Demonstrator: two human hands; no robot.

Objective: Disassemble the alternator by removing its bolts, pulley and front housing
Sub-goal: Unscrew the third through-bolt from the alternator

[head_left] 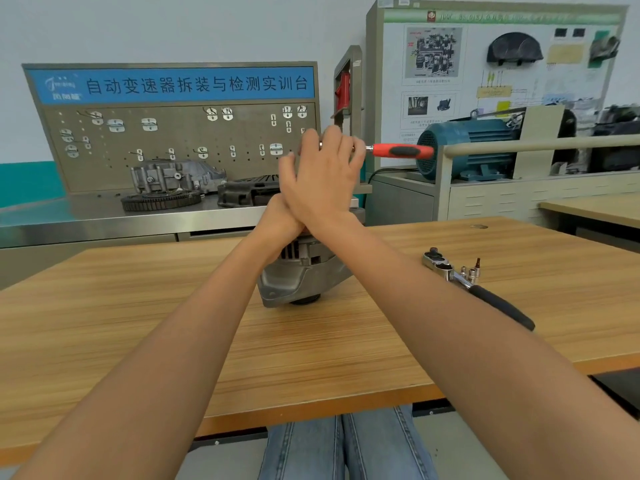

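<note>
The alternator (301, 271) stands on the wooden table (173, 323), near its middle, with its grey housing facing the camera and a dark round part under it touching the tabletop. Both of the person's forearms reach forward and cross above it. The right hand (325, 174) is raised over the alternator with its back toward the camera, and its fingers curl round the metal end of a red-handled wrench (403, 151), whose red and black grip sticks out level to the right. The left hand (280, 220) lies lower, tucked under the right wrist and down on top of the alternator; most of it is hidden, so whether its fingers grip the housing or simply rest on it cannot be told. To the right on the table, well apart from the alternator, lies a ratchet wrench (478, 285) with a chrome head and a black handle, and a few small sockets (471, 271) stand just beside its head. Behind the table runs a steel workbench (104, 216) carrying a grey gearbox casing (173, 176), a toothed ring gear (161, 199) and a dark cast part (246, 194), all in front of a pegboard (173, 143) with a blue sign. Further right, a blue electric motor (467, 147) sits on a stand before a display board (502, 81). The person's jeans (346, 445) show below the table edge.
</note>
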